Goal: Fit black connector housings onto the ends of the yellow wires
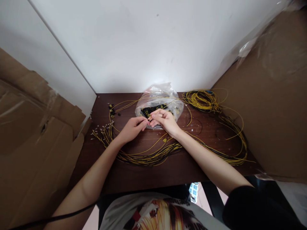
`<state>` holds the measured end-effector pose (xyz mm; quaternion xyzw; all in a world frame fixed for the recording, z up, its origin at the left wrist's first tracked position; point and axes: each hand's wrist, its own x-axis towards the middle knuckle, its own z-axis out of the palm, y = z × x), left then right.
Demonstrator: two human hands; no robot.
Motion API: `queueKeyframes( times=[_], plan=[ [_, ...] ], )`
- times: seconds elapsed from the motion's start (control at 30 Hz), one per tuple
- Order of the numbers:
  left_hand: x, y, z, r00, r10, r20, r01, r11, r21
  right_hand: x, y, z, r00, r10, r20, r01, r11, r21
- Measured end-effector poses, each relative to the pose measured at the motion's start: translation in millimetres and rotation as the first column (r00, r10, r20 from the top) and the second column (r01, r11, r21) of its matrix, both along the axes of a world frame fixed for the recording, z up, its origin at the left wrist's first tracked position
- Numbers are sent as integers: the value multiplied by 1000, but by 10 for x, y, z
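My left hand and my right hand meet over the front of a clear plastic bag. Between the left thumb and fingertips is a small dark piece, too small to name surely. The right fingers pinch a thin yellow wire, its end close to that dark piece. Inside the bag's open mouth lie many small black and yellow parts. A long bundle of yellow and black wires curves across the table below both hands, passing under the right forearm. White tips show at its left end.
A coil of yellow wire lies at the back right of the brown table. Loose black and yellow bits sit at the back left. Cardboard on the left, more cardboard on the right and a white wall enclose the space.
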<state>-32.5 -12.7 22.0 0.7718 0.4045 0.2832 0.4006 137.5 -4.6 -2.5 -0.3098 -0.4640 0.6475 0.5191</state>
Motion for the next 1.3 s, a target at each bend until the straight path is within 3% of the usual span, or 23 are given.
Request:
queueKeyframes(
  times=[1.3],
  plan=[
    [-10, -1, 19, 1000, 0, 15, 0, 1000, -14, -1, -36, 36, 997, 12, 73, -14, 1000, 19]
  ],
)
